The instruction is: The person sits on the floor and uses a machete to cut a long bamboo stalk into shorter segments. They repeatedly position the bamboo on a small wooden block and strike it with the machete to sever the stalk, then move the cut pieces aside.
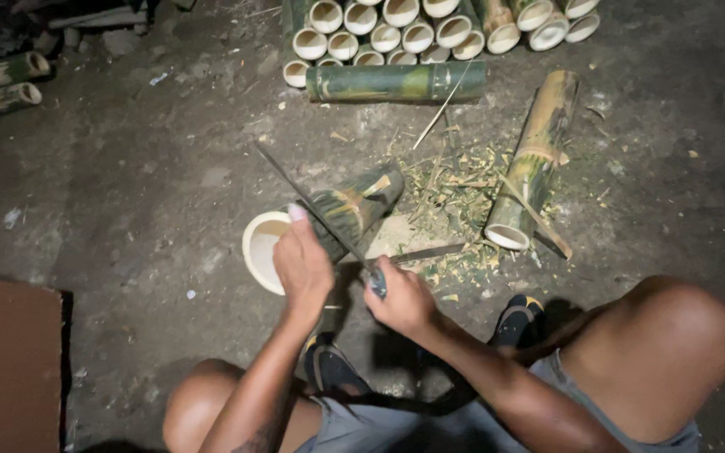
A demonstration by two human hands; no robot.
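Left hand (302,267) clamps the stiff, hollow bamboo section (329,222) near its open rim; right hand (400,300) clenched round the long blade (312,210) handle. Smooth skin, likely slippery.

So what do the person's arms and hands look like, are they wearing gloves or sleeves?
No gloves and no sleeves: both arms are bare right down to the wrists. The left hand and the right hand are bare too, with no rings or watch that I can see. The left forearm has a dark tattoo near the elbow, too dim to make out. The person also wears grey shorts.
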